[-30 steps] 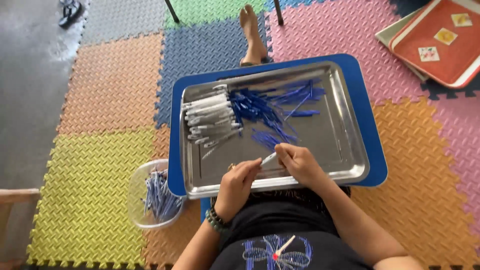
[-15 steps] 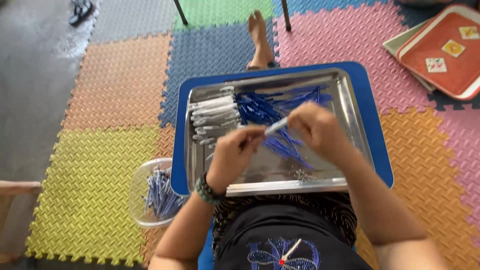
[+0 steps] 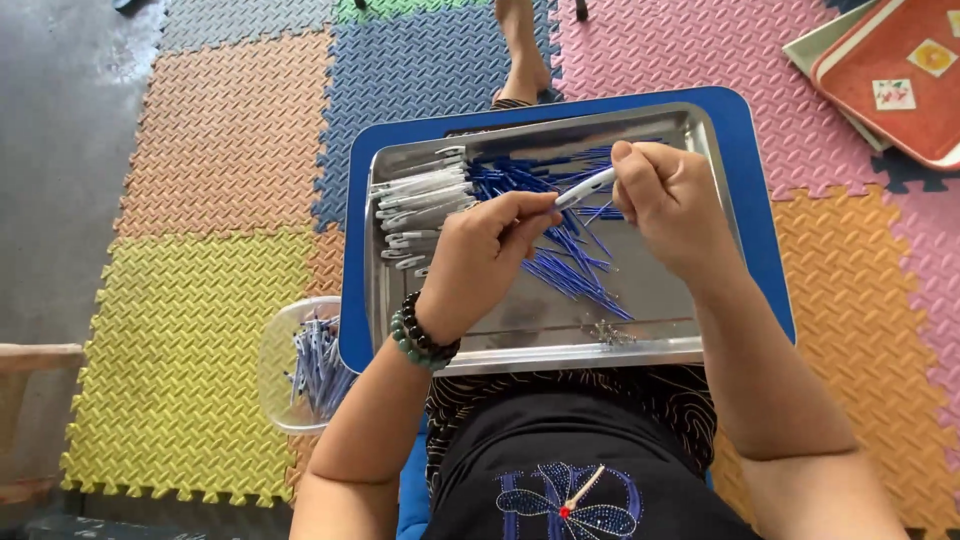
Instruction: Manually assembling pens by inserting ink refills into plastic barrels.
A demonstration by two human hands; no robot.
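white pen barrel [image 3: 587,186] pinched between left hand [image 3: 482,252] and right hand [image 3: 672,198], above steel tray [image 3: 655,300]

Setting: most likely a home floor used for piecework, not a fitted workshop. Floor covered in interlocking foam puzzle mats [image 3: 210,300] in yellow, orange, blue and pink; bare grey concrete floor [image 3: 60,150] at the left edge. The person sits on the mats, a bare foot [image 3: 522,55] stretched ahead. Work surface is a shiny steel tray [image 3: 660,310] set inside a blue plastic tray [image 3: 765,230] across the lap. A clear plastic tub [image 3: 280,370] of finished pens sits alongside. Stacked orange-red trays [image 3: 880,80] lie at top right.
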